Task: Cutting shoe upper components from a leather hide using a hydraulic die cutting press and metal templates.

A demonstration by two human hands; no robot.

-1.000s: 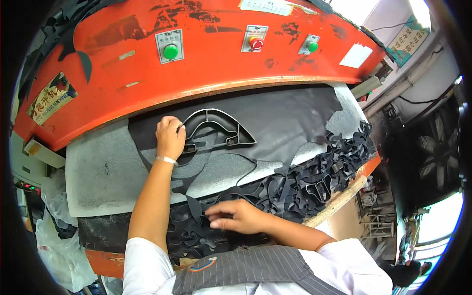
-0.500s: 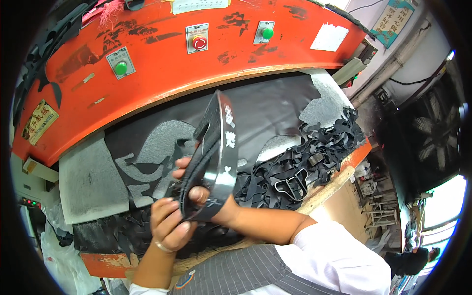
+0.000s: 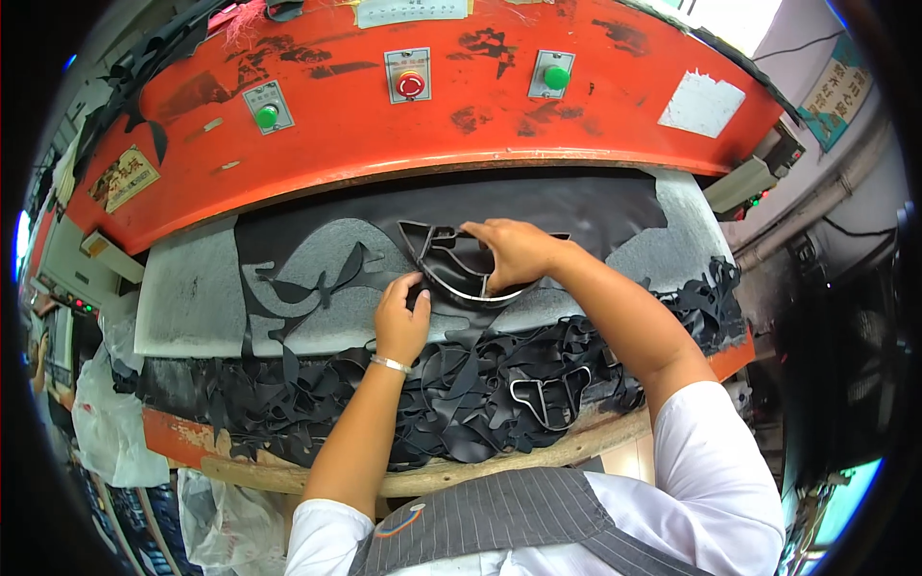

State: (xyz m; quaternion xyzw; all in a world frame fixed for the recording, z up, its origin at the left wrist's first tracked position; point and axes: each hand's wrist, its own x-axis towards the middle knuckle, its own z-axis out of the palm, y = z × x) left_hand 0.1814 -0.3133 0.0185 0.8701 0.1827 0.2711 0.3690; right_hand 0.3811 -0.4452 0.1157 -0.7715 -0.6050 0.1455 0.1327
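Observation:
A large curved cutting die (image 3: 485, 300), a metal band frame with inner dividers, sits over the black leather sheet (image 3: 327, 206) on the press bed. My right hand (image 3: 519, 252) grips its upper right part, thumb inside the frame and fingers over the far side. By the die's left end is my left hand (image 3: 399, 312), thumb and forefinger apart with dark material between them. Whether its fingertips touch the die or the leather is hard to make out. A smaller cutting die (image 3: 552, 398) lies nearer me on black scraps.
Behind the bed stands the orange press head (image 3: 336, 125) with a red button (image 3: 410, 86) and two green buttons (image 3: 555, 78). Leather offcuts (image 3: 461, 384) heap along the front, above a wooden edge rail (image 3: 576, 437). Plastic bags (image 3: 120, 422) hang at the left.
The large die, held up tilted in both hands before, has been lowered over the leather. My left hand has let go of its grip and moved to its left end. My view has shifted.

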